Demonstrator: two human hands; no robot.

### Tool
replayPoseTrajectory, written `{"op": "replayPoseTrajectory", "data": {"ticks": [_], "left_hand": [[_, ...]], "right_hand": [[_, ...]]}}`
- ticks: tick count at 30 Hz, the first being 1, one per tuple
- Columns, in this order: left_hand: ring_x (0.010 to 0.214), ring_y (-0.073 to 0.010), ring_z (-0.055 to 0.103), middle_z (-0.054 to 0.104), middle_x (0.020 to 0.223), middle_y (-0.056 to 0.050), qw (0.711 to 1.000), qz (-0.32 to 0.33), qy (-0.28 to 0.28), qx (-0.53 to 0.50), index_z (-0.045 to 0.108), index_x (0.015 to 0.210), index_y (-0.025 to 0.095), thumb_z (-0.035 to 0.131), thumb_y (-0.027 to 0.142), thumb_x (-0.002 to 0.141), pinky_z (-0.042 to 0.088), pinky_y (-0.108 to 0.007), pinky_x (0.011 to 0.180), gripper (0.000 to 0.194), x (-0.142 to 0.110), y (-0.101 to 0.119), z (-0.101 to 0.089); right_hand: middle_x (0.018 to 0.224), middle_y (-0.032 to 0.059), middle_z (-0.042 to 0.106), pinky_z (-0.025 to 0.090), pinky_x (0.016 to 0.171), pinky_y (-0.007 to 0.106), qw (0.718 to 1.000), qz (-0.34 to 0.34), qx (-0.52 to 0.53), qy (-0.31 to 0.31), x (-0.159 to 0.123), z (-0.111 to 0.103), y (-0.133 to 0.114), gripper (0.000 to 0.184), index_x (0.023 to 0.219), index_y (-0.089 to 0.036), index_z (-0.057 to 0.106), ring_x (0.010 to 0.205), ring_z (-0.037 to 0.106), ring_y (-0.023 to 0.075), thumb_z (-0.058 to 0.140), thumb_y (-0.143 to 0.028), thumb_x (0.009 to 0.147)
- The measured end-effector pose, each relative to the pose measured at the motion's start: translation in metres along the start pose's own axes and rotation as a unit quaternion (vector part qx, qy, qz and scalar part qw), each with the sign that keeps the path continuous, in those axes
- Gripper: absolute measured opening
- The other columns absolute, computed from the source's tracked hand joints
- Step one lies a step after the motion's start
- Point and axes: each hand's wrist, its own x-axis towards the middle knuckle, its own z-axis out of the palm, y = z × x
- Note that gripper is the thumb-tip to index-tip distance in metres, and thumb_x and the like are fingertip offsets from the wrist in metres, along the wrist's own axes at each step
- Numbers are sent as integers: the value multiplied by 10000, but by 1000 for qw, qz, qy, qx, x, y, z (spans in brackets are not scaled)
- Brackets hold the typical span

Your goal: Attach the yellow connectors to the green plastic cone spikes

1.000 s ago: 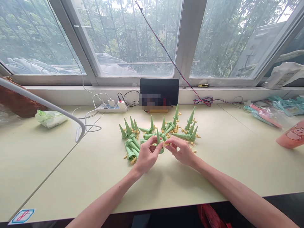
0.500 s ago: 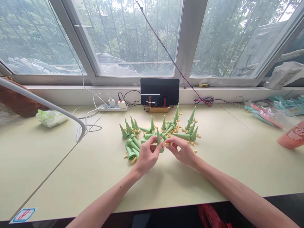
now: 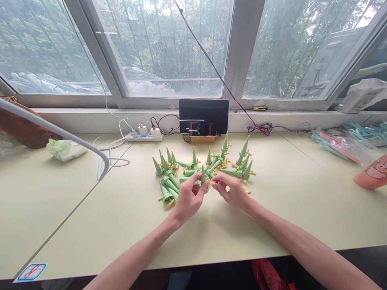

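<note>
Since the earlier frame, lowered the green cone (image 3: 203, 176) very slightly with the left hand (image 3: 190, 195), shifting the right hand (image 3: 232, 192) hardly at all. Held the cone low on its body in a nearly closed grip of left thumb and fingers, point up, long axis close to upright, at the near side of the pile. Closed the right thumb and fingertips too, apparently pinching a small yellow fitting (image 3: 212, 182) just to the right of the cone's base. Could not confirm contact between fitting and cone, or the direction of the fitting's long axis, behind the fingers. Faced loose green cones (image 3: 171, 185) around and beyond on the worktop (image 3: 105, 225), some standing, others lying, with yellow pieces (image 3: 223, 164) among them. Saw a pink cup (image 3: 371, 172) well apart, far right, contents out of sight.
</note>
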Motion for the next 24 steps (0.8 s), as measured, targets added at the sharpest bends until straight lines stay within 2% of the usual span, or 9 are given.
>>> {"op": "replayPoseTrajectory", "data": {"ticks": [7, 18, 24], "left_hand": [[392, -60, 367, 472, 577, 70, 1000, 22, 7, -8, 595, 985, 200, 572, 389, 948, 322, -198, 399, 194, 2, -2, 1], [444, -51, 384, 536, 680, 41, 999, 41, -9, -18, 592, 973, 197, 574, 351, 954, 316, -186, 397, 156, 2, -7, 0], [439, -42, 368, 544, 704, 36, 999, 32, -13, -32, 593, 965, 195, 579, 348, 952, 308, -182, 385, 154, 2, -6, 1]], "right_hand": [[769, 37, 631, 465, 517, 252, 1000, -13, -5, 0, 0, 0, 0, 188, 956, -187, 617, 561, 528, 125, 528, -343, 1009], [654, 6, 585, 401, 517, 246, 1000, -9, -26, -4, 1, 0, 3, 313, 808, -181, 609, 520, 474, 113, 474, -353, 1033], [667, 3, 588, 447, 526, 253, 1000, 23, -3, -6, -1, 0, 1, 199, 926, -173, 621, 525, 523, 122, 523, -323, 1010]]}}
